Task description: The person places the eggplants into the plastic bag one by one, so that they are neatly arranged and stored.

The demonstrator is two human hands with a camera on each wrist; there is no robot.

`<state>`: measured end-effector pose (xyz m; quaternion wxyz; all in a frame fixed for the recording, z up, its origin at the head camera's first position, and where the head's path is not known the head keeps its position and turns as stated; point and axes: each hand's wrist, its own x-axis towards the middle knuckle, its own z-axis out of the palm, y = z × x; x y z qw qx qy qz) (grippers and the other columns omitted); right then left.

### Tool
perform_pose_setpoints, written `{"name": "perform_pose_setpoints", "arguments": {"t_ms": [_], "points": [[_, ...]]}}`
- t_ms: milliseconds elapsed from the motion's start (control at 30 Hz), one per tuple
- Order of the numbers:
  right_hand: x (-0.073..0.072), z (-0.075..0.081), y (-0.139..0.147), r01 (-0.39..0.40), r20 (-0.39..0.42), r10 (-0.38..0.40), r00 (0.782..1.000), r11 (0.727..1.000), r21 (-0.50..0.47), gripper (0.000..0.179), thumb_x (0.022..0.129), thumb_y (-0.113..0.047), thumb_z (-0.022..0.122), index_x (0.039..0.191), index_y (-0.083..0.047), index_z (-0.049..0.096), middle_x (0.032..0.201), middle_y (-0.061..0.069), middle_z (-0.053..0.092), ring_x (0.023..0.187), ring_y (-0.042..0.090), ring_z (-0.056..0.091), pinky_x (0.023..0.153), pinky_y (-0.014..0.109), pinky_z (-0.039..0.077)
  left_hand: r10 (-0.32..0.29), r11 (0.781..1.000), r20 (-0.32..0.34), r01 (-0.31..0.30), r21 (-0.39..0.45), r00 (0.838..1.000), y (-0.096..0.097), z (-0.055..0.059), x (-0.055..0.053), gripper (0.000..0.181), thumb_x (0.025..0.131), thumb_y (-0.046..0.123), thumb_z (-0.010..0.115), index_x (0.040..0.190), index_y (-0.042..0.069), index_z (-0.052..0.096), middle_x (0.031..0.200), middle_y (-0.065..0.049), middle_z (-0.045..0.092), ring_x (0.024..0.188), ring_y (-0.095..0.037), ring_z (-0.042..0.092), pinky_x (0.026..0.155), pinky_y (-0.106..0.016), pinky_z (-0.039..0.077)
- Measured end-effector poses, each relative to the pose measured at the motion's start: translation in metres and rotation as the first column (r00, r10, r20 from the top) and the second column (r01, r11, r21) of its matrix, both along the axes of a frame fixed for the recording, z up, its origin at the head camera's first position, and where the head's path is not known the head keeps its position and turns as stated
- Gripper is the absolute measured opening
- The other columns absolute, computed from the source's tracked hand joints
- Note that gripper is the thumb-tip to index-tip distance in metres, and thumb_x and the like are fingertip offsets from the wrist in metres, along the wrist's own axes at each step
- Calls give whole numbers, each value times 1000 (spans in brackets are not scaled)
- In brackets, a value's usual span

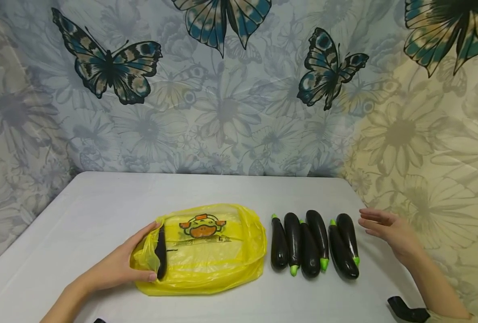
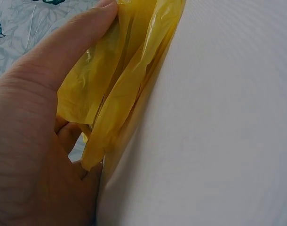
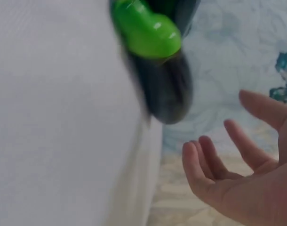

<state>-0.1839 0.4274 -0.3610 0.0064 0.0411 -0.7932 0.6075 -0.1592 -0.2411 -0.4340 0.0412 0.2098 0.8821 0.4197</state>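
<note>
A yellow plastic bag (image 1: 210, 269) printed with a cartoon duck face lies on the table. My left hand (image 1: 119, 260) grips its left end between thumb and fingers; the left wrist view shows the bunched yellow plastic (image 2: 120, 94) in that grasp. A dark, elongated shape (image 1: 162, 253) shows at this end of the bag, its kind partly hidden. Right of the bag, several dark, glossy eggplants (image 1: 279, 246) with green stems lie side by side. My right hand (image 1: 396, 233) is apart from the rightmost eggplant (image 1: 347, 233), holding nothing, fingers loosely bent.
The white table (image 1: 114, 197) reaches back to a wall covering (image 1: 231, 134) with flowers and butterflies. A black curved object (image 1: 406, 309) is by the right forearm, and a small black tip (image 1: 99, 320) shows at the lower left edge.
</note>
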Motion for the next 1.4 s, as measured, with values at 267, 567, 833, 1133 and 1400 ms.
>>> {"name": "perform_pose_setpoints", "arguments": {"t_ms": [267,567,833,1133,1400], "points": [[5,-9,15,-29,114,40,993,995,-93,34,98,-5,59,129,-19,64,115,-9,62,103,5,63,85,32,54,-28,1000,19,28,11,999,4,-1,3,110,74,42,86,158,30,17,158,8,26,142,-31,21,104,-69,22],[0,-11,13,-72,138,88,987,990,-118,43,99,-5,59,141,-10,55,116,-9,61,104,7,63,86,34,54,-14,1000,3,14,7,1000,4,0,7,111,73,43,86,159,27,17,158,4,27,141,-34,21,104,-70,21],[-1,-11,7,-89,163,120,979,978,-187,38,99,0,56,122,-27,69,115,-9,62,104,11,63,85,38,55,-16,1000,5,16,0,1000,-1,1,4,110,73,43,86,158,28,18,158,4,28,140,-33,23,105,-69,22],[-5,-15,6,-117,187,155,970,973,-198,39,99,0,55,121,-31,66,119,-3,62,105,14,64,85,37,55,-26,1000,3,26,-3,1000,0,4,1,108,75,42,85,159,29,17,158,3,27,142,-36,23,105,-69,22],[-13,-20,8,-140,222,186,957,968,-206,42,99,0,56,119,-36,62,118,-5,63,105,14,63,87,36,54,-12,1000,-3,12,-4,1000,-2,2,0,109,74,43,85,158,30,17,158,4,27,141,-36,22,105,-70,21]]}}
